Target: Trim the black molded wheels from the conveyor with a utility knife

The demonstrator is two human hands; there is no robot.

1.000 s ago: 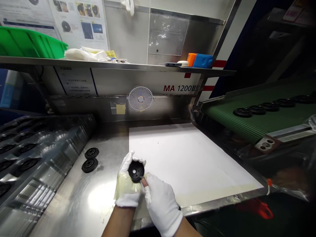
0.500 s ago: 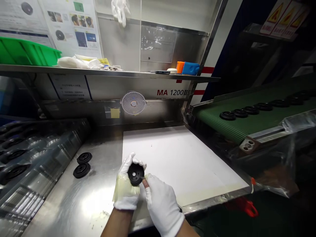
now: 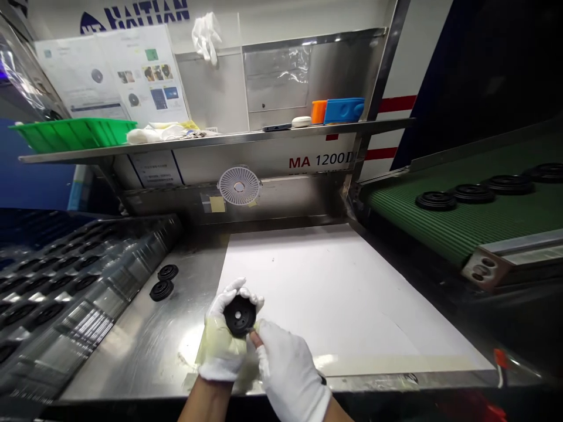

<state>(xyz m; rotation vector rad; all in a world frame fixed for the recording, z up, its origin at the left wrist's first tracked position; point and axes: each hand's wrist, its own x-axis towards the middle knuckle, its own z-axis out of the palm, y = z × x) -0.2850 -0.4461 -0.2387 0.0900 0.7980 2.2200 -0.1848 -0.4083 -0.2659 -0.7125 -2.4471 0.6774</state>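
My left hand, in a white glove with yellowish tape round the palm, is closed round a black round rubber part held above the steel table's front edge. My right hand, also white-gloved, pinches at the part's lower right rim with a bare fingertip showing; whether a small tool is between its fingers I cannot make out. Two more black round parts lie on the steel table to the left.
A white sheet covers the steel table. A clear plastic tray of several black parts stands at the left. A green conveyor belt at right carries several black parts. A shelf above holds a green bin, blue and orange boxes; a small fan hangs below.
The camera view has lifted and shifted; my hands stay together on the black part at the table's front, the left hand turning it slightly.
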